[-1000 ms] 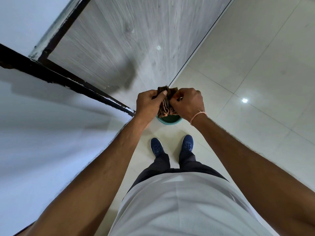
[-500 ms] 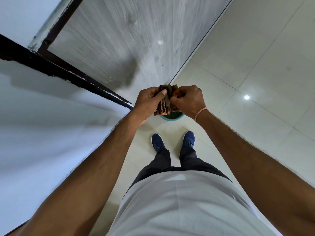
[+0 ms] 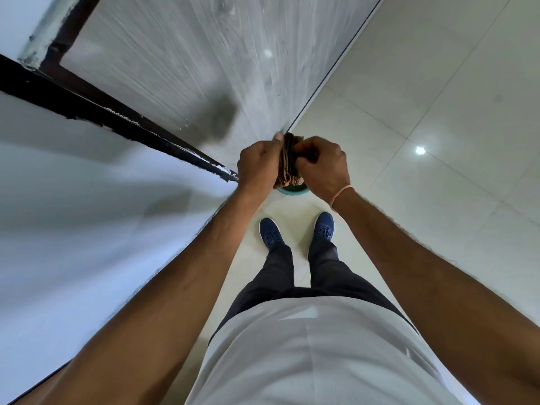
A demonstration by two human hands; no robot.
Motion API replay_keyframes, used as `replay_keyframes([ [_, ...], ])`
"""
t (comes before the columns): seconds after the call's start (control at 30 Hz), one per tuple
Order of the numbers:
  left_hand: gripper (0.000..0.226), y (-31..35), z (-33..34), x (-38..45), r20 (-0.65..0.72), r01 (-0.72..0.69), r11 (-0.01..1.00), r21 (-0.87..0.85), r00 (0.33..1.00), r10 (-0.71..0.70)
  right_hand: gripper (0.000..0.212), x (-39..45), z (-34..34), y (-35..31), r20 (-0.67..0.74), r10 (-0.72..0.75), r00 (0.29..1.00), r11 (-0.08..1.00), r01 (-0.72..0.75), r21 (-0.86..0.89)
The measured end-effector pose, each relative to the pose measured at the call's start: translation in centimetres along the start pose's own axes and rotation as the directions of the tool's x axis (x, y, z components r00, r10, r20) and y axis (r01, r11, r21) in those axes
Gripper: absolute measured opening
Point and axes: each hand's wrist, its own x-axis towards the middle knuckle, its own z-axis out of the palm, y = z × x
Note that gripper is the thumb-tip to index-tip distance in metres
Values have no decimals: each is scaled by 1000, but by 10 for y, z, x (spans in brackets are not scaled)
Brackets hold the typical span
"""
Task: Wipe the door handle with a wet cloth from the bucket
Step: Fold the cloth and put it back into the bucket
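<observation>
A brown cloth (image 3: 287, 159) is bunched and twisted between both of my hands, held out in front of me at about waist height. My left hand (image 3: 258, 165) grips its left side and my right hand (image 3: 321, 168) grips its right side, fists close together. Directly below the cloth, on the floor, only a sliver of the teal bucket (image 3: 292, 190) shows under my hands. The grey wood-grain door (image 3: 190, 62) stands ahead and to the left. No door handle is in view.
A black door frame (image 3: 117, 118) runs diagonally along the left, with a white wall (image 3: 73, 214) beside it. My feet in blue shoes (image 3: 270, 232) stand on pale floor tiles (image 3: 438, 112) just behind the bucket.
Both hands have tightened and twisted around the cloth, which is now more bunched and more hidden between the fists. The view has shifted slightly.
</observation>
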Motion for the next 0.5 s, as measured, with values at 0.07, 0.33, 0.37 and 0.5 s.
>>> replay_keyframes([
  [0.07,60,-3,2,5,54,65,996,-67,997,-61,34,3,4,10,23,59,998,994,-61,93],
  [0.33,64,-33,33,43,31,216,973,-78,976,-214,53,26,17,47,46,8,999,1000,-8,6],
  [0.37,58,-42,39,51,-17,199,979,-35,980,-199,47,31,22,57,62,-4,998,1000,3,11],
  [0.5,35,-88,62,89,-162,240,970,22,959,-234,38,59,40,102,120,54,991,992,-67,110],
])
